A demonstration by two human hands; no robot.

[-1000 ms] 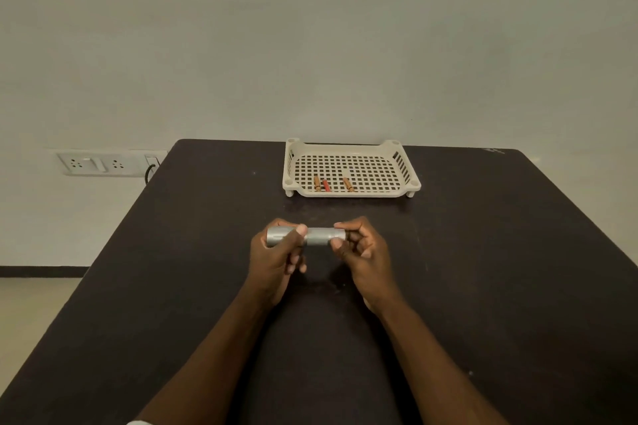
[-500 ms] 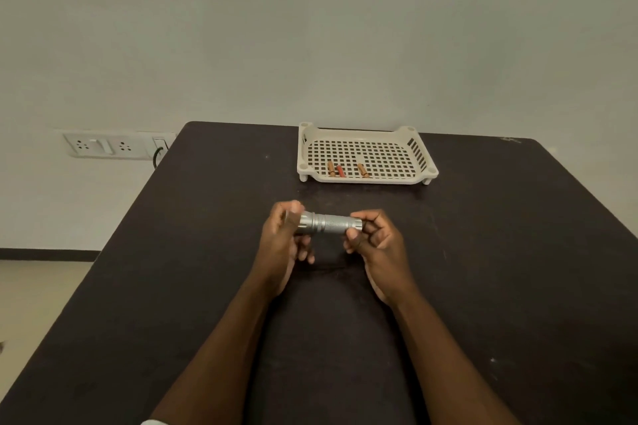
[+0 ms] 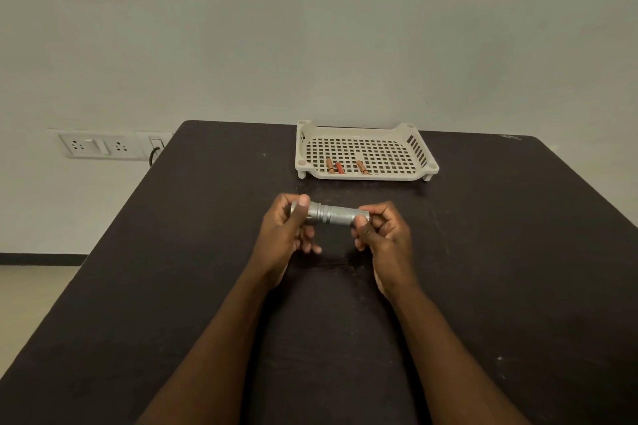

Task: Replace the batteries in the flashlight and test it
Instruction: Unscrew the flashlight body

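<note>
Two hands share the flashlight [image 3: 329, 214], held level above the table [image 3: 500, 252]: left hand [image 3: 284, 235] fingers [image 3: 303, 205] clamped round the head end, right hand [image 3: 386, 238] pinching the tail. To open it cleanly, I judge one hand should hold firm while the other twists. Beyond the fingers sits a tray [image 3: 423, 172] holding batteries [image 3: 340, 167]; farther left, a wall socket [image 3: 103, 147].

Head-worn view, forward and down.
</note>
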